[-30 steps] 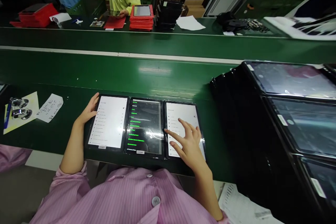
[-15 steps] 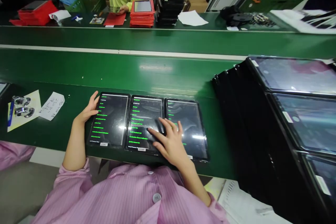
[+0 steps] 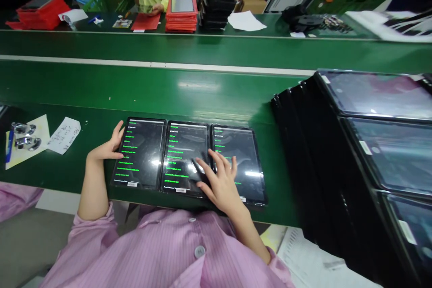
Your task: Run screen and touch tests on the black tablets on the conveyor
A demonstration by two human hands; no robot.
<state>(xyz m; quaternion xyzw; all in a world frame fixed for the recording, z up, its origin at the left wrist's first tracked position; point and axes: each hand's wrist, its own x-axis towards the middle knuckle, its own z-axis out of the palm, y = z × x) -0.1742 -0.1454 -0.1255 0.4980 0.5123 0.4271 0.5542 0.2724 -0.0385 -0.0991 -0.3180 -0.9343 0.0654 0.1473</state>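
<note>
Three black tablets lie side by side on the green bench, their screens lit with lists of mostly green text. My left hand point(image 3: 110, 147) is open at the left edge of the left tablet point(image 3: 143, 157), thumb and fingers spread near its frame. Over the right part of the middle tablet point(image 3: 180, 144) is my right hand point(image 3: 221, 182), open with fingers spread and nothing held. Its outer fingers reach over the right tablet point(image 3: 249, 157) and hide part of that list. Whether the fingertips touch the glass I cannot tell.
Tall stacks of black tablets point(image 3: 388, 153) stand at the right. At the left lie a handwritten note point(image 3: 65, 135), a yellow paper point(image 3: 42, 128), metal rings and a blue pen point(image 3: 10, 146). Across the belt, co-workers sit behind red stacks point(image 3: 181, 20) and a black stack point(image 3: 216, 6).
My left hand has slid slightly down and left along the left tablet's edge. My right index finger has drawn back a little to the right. The whole view has shifted slightly.
</note>
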